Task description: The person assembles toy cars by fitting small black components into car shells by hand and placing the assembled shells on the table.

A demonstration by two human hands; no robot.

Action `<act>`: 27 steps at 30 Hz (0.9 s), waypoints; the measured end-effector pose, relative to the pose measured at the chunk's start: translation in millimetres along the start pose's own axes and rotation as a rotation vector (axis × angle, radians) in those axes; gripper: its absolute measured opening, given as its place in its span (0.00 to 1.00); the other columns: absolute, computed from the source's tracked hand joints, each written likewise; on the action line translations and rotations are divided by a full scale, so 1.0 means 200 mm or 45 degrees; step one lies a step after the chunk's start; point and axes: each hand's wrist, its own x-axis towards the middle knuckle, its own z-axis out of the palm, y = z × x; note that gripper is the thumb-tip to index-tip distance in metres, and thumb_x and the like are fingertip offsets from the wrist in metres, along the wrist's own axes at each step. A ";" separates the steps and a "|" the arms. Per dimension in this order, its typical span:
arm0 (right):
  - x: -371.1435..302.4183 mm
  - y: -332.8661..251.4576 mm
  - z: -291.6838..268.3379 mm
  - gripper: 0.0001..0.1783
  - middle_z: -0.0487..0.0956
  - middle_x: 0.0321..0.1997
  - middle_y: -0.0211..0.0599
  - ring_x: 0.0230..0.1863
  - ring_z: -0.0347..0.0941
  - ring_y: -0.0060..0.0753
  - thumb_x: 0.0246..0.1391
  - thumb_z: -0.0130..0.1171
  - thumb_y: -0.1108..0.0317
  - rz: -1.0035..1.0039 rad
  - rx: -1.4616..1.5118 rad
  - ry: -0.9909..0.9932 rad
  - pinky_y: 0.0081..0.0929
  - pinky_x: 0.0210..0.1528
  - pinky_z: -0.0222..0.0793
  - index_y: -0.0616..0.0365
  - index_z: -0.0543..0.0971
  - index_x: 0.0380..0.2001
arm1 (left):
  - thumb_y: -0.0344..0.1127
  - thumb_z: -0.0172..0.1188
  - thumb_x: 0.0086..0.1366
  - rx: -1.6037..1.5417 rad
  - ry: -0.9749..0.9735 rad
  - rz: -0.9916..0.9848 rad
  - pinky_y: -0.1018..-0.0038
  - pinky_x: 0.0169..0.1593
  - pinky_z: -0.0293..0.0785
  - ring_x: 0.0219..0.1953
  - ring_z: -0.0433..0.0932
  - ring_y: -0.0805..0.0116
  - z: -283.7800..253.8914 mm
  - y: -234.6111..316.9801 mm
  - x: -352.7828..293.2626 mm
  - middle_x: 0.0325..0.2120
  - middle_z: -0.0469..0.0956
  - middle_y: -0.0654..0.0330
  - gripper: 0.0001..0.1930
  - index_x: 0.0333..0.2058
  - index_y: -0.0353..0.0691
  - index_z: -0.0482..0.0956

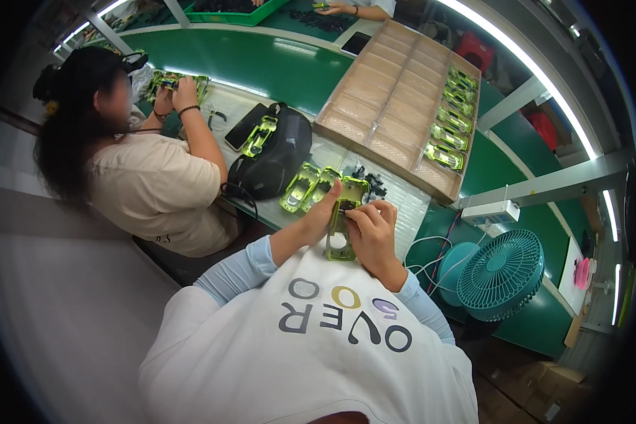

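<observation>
My left hand (pixel 322 214) is closed round the side of a yellow-green toy car body shell (pixel 339 244), held in front of my chest with its hollow inside facing up. The thumb lies along its upper end. My right hand (pixel 374 230) pinches at the shell's inside, next to a small black part (pixel 347 205); whatever lies between its fingertips is hidden. Just beyond, two similar green shells (pixel 299 188) lie side by side on the table, and another shell (pixel 357 186) shows behind my hands. Loose small black parts (pixel 372 185) are heaped beside it.
A shallow cardboard tray (pixel 374 78) with dividers holds several green shells (pixel 445 155) along its right side. A black bag (pixel 283 152) bears another shell (pixel 261 136), beside a dark phone (pixel 246 127). A teal fan (pixel 500 275) stands at right. At left, a co-worker (pixel 155 177) handles green shells.
</observation>
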 end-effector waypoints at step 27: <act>0.05 -0.04 0.00 0.14 0.70 0.31 0.39 0.36 0.62 0.41 0.33 0.54 0.78 0.146 0.010 -0.225 0.33 0.40 0.58 0.62 0.73 0.30 | 0.62 0.32 0.55 0.219 -0.001 0.017 0.84 0.32 0.61 0.29 0.63 0.81 0.00 0.00 -0.04 0.25 0.67 0.68 0.30 0.32 0.40 0.70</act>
